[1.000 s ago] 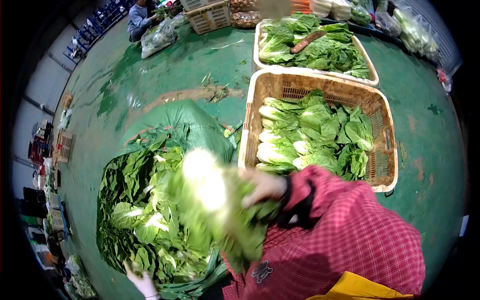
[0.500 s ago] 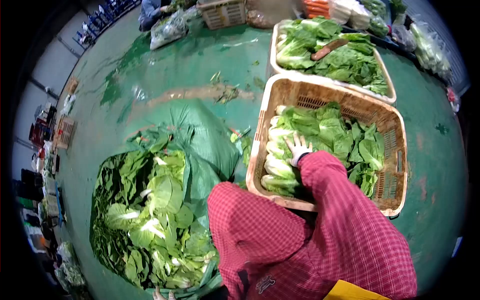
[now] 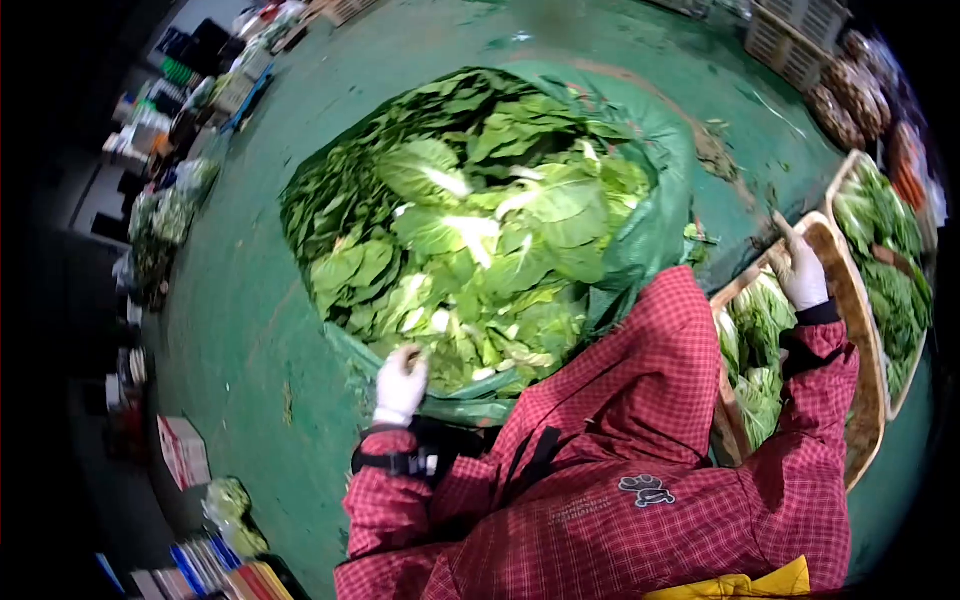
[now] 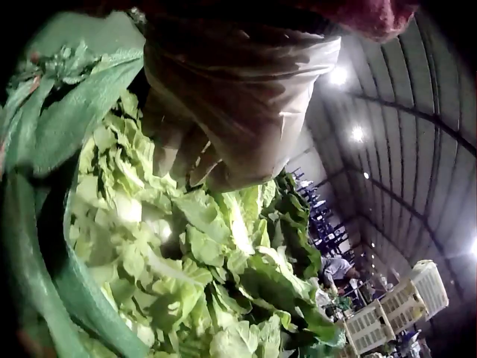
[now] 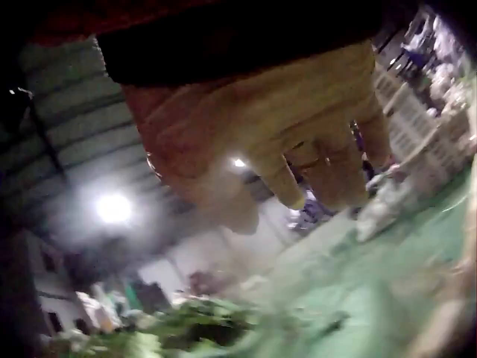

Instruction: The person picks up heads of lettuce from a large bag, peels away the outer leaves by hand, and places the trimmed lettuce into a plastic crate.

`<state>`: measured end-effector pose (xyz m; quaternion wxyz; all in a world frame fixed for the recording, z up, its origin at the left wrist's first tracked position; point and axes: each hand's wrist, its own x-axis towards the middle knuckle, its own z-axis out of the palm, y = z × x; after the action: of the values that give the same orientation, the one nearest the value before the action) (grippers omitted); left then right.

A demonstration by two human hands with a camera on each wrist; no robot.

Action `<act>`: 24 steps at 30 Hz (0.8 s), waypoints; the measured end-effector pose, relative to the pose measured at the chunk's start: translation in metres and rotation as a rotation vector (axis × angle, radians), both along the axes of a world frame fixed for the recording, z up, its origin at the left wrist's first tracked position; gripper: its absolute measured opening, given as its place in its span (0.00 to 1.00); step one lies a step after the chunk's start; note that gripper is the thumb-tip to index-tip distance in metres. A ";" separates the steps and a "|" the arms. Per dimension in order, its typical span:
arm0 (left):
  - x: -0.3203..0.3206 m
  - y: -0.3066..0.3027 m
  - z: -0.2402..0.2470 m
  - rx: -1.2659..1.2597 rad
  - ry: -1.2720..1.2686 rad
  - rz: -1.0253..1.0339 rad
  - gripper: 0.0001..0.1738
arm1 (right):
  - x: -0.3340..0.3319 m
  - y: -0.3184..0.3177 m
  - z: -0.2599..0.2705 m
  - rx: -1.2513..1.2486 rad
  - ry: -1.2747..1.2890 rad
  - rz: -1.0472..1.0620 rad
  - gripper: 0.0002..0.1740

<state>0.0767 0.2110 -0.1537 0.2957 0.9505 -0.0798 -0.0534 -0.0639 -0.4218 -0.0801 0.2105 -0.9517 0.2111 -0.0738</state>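
Observation:
A green woven sack stands wide at the mouth, full of loose leafy greens with pale stems. Over its near rim is my gloved left hand, fingers loosely bent beside the leaves; the left wrist view shows the hand just above them, with nothing visible in it. My gloved right hand, fingers extended and apart, is above the left side of a tan plastic crate. Pale-ribbed leafy heads lie in that crate, partly hidden by my sleeve. The right wrist view is blurred.
A second crate of greens with a brown stick-like piece on top adjoins the first on the right. Leaf scraps litter the green floor beyond the sack. A white and red box sits at left; stacked crates stand at the far right.
The right hand carried a leafy head from the sack to the crate, touched the heads there, and has lifted back toward the sack side. The head view has swung left toward the sack.

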 end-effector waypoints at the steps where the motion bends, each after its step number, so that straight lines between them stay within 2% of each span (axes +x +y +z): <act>1: -0.001 -0.006 -0.002 0.072 -0.012 -0.063 0.17 | 0.024 0.032 0.022 0.067 -0.262 0.210 0.34; 2: -0.005 -0.010 -0.010 0.174 0.041 -0.064 0.15 | 0.044 0.065 0.037 0.146 -0.318 0.307 0.34; 3: -0.011 -0.013 -0.016 0.308 0.133 -0.088 0.20 | 0.063 0.112 0.059 0.234 -0.333 0.417 0.33; 5: -0.023 -0.025 -0.011 0.747 0.428 -0.147 0.28 | 0.095 0.195 0.066 0.271 -0.315 0.650 0.31; 6: -0.030 -0.014 -0.023 0.861 0.519 -0.248 0.34 | 0.111 0.231 0.050 0.244 -0.365 0.832 0.31; 7: -0.034 -0.017 -0.003 0.902 0.517 -0.324 0.32 | 0.126 0.268 0.033 0.347 -0.293 0.999 0.31; 9: -0.036 -0.018 0.016 0.926 0.465 -0.464 0.27 | 0.146 0.343 -0.006 0.309 0.104 1.170 0.32; 11: -0.041 0.002 -0.002 0.886 0.365 -0.588 0.14 | 0.157 0.399 -0.026 0.158 0.366 1.239 0.32; 14: -0.059 0.016 0.010 0.663 0.011 -0.555 0.06 | 0.183 0.445 -0.084 0.196 0.448 1.222 0.34; 17: -0.056 0.012 0.022 0.594 -0.006 -0.567 0.06 | 0.200 0.475 -0.116 0.202 0.520 1.260 0.36; 18: -0.056 0.010 0.021 0.624 0.005 -0.568 0.06 | 0.198 0.479 -0.106 0.247 0.556 1.374 0.34; 19: -0.056 0.009 0.021 0.618 0.019 -0.569 0.06 | 0.198 0.493 -0.115 0.055 0.717 1.486 0.40; 21: -0.054 0.012 0.020 0.618 0.047 -0.576 0.06 | 0.164 0.505 -0.130 -0.280 0.562 1.379 0.49; 22: -0.055 0.013 0.019 0.577 0.040 -0.579 0.06 | 0.168 0.513 -0.126 -0.296 0.749 1.405 0.57; 24: -0.054 0.015 0.022 0.548 0.020 -0.591 0.06 | 0.176 0.509 -0.119 -0.342 0.767 1.448 0.57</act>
<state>0.0229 0.2255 -0.1319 0.0040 0.9296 -0.3296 -0.1647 0.1117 0.0873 -0.1991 -0.0277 -0.8301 -0.4095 0.3774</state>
